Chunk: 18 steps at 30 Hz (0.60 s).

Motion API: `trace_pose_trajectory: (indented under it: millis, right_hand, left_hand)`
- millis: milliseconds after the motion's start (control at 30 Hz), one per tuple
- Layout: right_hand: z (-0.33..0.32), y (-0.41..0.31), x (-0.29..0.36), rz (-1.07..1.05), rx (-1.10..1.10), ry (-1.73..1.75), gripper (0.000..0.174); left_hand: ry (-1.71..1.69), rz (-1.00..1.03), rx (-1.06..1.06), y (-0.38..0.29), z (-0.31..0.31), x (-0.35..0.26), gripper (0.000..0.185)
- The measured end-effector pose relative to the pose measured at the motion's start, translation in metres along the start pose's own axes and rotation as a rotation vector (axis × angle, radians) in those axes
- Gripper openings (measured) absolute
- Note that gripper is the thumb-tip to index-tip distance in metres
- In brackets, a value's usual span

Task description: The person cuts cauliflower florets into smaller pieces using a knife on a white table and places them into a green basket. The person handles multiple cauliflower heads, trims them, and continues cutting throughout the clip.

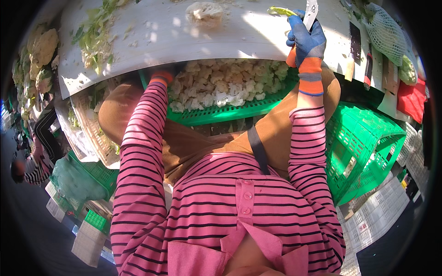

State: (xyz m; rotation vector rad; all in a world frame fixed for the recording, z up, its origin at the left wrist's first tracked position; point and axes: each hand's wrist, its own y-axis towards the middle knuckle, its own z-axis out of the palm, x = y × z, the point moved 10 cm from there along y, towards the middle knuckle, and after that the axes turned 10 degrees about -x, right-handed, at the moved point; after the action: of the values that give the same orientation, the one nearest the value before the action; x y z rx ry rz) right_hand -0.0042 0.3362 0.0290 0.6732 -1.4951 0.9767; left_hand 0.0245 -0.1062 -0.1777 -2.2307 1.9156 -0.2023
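Observation:
My right hand (307, 38), in a blue-coated glove with an orange cuff, is closed around a knife above the white tabletop (234, 38). Its pale blade (311, 13) points away from me, and the orange handle (291, 57) shows below the fist. A strip of green leaf (281, 11) lies by the fingers. My left hand (162, 74) reaches under the table's near edge at the left side of a green plastic crate (221, 116); only its orange cuff shows clearly, the fingers being dark and hidden. Cut cauliflower florets (228, 82) fill the crate. A trimmed cauliflower piece (204, 14) sits on the tabletop.
Leaf trimmings (96, 38) lie left on the table, beyond them whole cauliflowers (43, 51). A cleaver (354, 41) and a black-and-red tool (368, 67) rest near a netted bundle (385, 32). A green crate (359, 148) lies tipped at right. Another person (36, 162) is far left.

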Motion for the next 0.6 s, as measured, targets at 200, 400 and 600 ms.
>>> trace_pose_trajectory:
  millis: [200,400,600]
  right_hand:
    - [-0.005,0.001,0.012,-0.01,-0.033,0.091,0.024]
    - [-0.02,-0.006,0.019,-0.061,-0.031,0.048,0.023]
    - [-0.047,-0.004,0.021,-0.066,-0.079,0.047,0.024]
  left_hand:
    - [0.065,-0.558,-0.244,-0.121,-0.009,-0.057,0.077]
    - [-0.389,-0.5,0.364,-0.19,0.032,-0.183,0.104]
    - [-0.519,-0.054,0.402,-0.17,0.026,-0.341,0.077]
